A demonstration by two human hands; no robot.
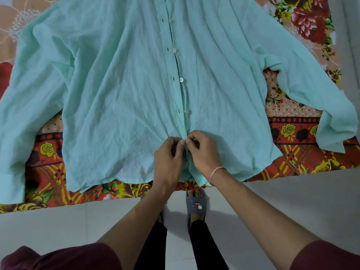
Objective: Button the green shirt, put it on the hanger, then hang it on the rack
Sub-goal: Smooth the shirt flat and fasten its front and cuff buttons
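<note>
The pale green shirt (120, 90) lies spread flat, front up, on a flowered bed, with both sleeves stretched out to the sides. Its placket runs up the middle, and several buttons (181, 79) sit unfastened beside their holes. At the lowest part of the placket, near the hem, my left hand (169, 158) pinches the left edge and my right hand (202, 151) pinches the right edge. The fingertips of both hands meet there and hide the button. No hanger or rack is in view.
The bed's red and yellow flowered sheet (303, 152) ends at an edge just in front of me. Below it is pale tiled floor (48, 230), where my feet stand in grey slippers (195, 206).
</note>
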